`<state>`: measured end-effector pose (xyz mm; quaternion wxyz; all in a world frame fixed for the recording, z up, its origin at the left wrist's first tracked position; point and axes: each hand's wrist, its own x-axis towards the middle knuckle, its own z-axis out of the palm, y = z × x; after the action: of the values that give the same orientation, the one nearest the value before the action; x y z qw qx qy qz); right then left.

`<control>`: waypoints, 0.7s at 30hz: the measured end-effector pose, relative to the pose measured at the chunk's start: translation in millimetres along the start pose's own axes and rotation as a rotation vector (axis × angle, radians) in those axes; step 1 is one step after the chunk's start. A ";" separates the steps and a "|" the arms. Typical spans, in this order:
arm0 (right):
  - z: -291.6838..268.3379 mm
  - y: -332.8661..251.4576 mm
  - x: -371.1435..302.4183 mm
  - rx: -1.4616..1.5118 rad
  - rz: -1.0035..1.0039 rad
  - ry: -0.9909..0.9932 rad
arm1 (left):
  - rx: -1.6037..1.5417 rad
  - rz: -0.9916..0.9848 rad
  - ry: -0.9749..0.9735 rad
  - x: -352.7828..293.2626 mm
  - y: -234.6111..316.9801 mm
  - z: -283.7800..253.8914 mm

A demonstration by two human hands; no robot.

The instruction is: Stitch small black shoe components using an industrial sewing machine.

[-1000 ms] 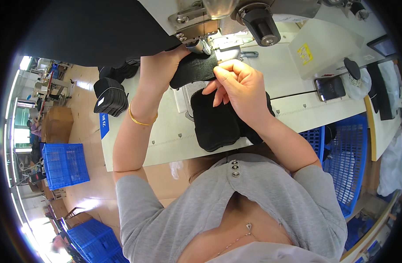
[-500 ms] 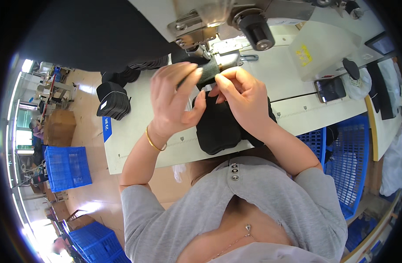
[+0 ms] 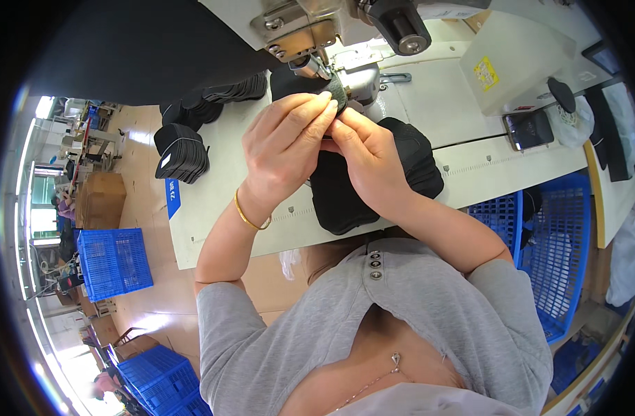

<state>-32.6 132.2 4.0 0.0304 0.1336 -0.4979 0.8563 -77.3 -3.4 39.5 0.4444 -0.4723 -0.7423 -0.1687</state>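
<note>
Under the presser foot (image 3: pixel 312 67) of a sewing machine (image 3: pixel 359 87) lies a small dark grey-green fabric piece (image 3: pixel 339 93). My left hand (image 3: pixel 281 142) is closed, thumb and fingertips pinching the near edge of this piece. Close beside it, my right hand (image 3: pixel 373 159) is also closed, its thumb and forefinger pinched at the same edge. The fingertips of both hands almost meet and hide part of the fabric. Below my hands, a pile of black fabric pieces (image 3: pixel 342 201) rests on the white machine table (image 3: pixel 276 225), reaching out past my right wrist.
Banded stacks of black pieces (image 3: pixel 182 154) sit at the table's left end. A phone (image 3: pixel 529 132) and a white bag (image 3: pixel 572 132) lie at the right. Blue crates stand on the floor at left (image 3: pixel 114 263) and beside my right arm (image 3: pixel 553 256).
My left hand has closed from spread fingers to a pinch on the fabric, meeting my right hand. My right hand has shifted slightly left and down, uncovering more of the black pile.
</note>
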 end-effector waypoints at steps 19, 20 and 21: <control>11.9 -7.1 5.7 0.247 0.208 -0.018 | 0.025 0.089 -0.059 -0.3 -13.4 -11.4; 11.7 -7.2 6.4 0.309 0.217 -0.022 | 0.038 0.093 -0.064 0.5 -13.5 -11.1; 11.1 -7.1 7.7 0.316 0.215 -0.023 | 0.040 0.098 -0.069 1.6 -15.0 -10.8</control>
<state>-36.6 125.6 17.2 -0.0880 0.0926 -0.3691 0.9206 -84.9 -17.2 49.2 0.4355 -0.5045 -0.7365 -0.1155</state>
